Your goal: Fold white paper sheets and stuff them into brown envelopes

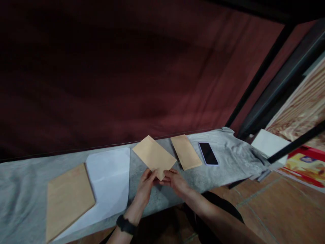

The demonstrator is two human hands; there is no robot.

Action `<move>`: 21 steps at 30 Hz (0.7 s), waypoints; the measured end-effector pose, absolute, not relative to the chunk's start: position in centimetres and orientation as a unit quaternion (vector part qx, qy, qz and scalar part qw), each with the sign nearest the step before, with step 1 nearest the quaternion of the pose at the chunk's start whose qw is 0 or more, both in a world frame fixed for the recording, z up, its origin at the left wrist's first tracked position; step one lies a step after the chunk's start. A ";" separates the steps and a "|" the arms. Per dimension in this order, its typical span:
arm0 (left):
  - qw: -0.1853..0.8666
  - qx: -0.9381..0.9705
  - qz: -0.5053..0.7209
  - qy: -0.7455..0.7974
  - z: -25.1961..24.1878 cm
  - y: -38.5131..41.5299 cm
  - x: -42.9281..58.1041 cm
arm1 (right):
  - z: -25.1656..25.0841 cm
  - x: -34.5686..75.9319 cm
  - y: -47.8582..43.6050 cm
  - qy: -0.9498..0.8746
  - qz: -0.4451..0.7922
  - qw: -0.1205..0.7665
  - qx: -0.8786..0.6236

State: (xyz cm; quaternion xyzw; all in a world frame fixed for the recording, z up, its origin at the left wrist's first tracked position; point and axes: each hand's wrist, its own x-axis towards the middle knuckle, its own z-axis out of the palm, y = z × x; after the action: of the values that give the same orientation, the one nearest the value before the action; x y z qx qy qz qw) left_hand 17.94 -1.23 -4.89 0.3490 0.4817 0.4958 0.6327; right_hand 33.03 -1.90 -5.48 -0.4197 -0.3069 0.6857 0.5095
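Note:
A tan paper envelope (154, 153) is held at its near corner, turned diagonally above the grey cloth. My left hand (148, 180) pinches the left edge by that corner, a dark watch on its wrist. My right hand (175, 180) grips the other edge close by, its fingers partly under the paper. Just right of the held envelope lies a stack of tan envelopes (186, 151). To the left, a larger pile of tan envelopes (69, 200) rests partly over white paper sheets (111, 176).
A phone (208, 153) with a dark screen lies right of the envelopes. Grey cloth (233, 154) covers the narrow bench. A dark red curtain (142, 74) hangs behind it. Black metal bars (261, 71) and a red-and-yellow box (306, 166) stand at the right.

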 end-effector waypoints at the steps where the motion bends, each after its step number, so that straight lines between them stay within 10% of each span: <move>1: 0.628 0.347 0.496 0.489 -5.0 -1.2 18.0 | -5.7 32.9 -2.1 -0.295 0.705 0.501 -0.406; 21: 0.573 0.467 0.405 0.538 -4.6 -0.6 16.8 | -5.1 43.2 0.7 -0.204 0.592 0.610 -0.485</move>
State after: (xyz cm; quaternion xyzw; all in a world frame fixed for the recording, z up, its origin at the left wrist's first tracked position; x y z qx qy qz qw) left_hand 16.81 -0.60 -4.59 0.4669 0.5380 0.4053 0.5729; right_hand 43.24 0.75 -5.08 -0.4847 -0.2044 0.5921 0.6105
